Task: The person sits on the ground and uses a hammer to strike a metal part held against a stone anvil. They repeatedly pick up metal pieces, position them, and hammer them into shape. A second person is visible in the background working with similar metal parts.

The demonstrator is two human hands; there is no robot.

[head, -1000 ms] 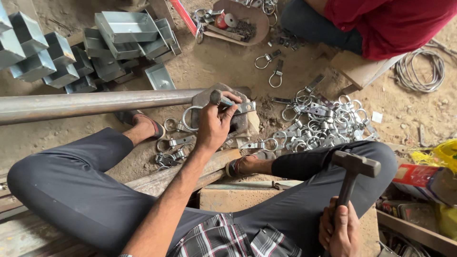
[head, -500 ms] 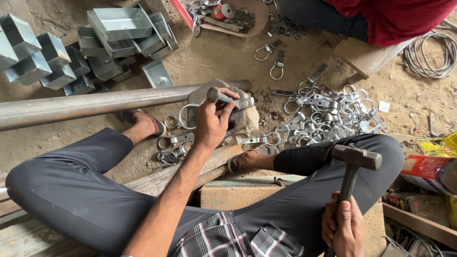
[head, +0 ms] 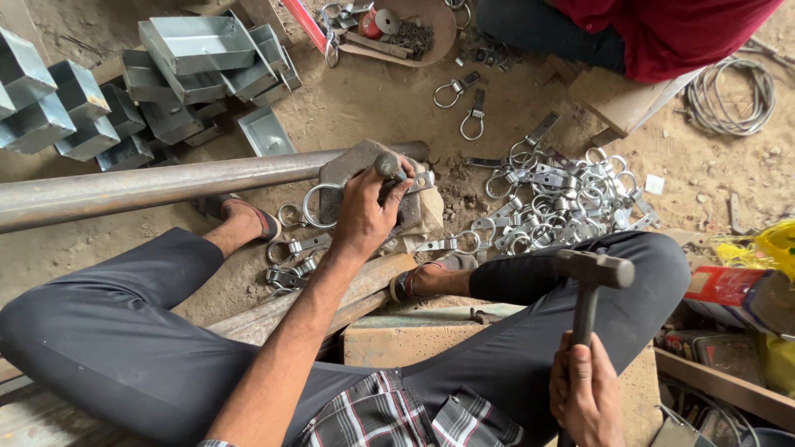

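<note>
Sandy, dusty ground [head: 373,108] in soft daylight, with grey metal boxes [head: 124,91] piled at the far left, a coil of wire [head: 729,91] at the far right, a yellow bag [head: 766,244] beside it, and wooden planks [head: 397,339] down low near the middle.

The person wears dark grey trousers [head: 124,331] and a plaid shirt [head: 397,414] in red, white and dark checks, its hem lying over the trousers. Both forearms are bare. Dark sandals [head: 418,285] with red-edged straps are on both feet, below the trousers.
</note>
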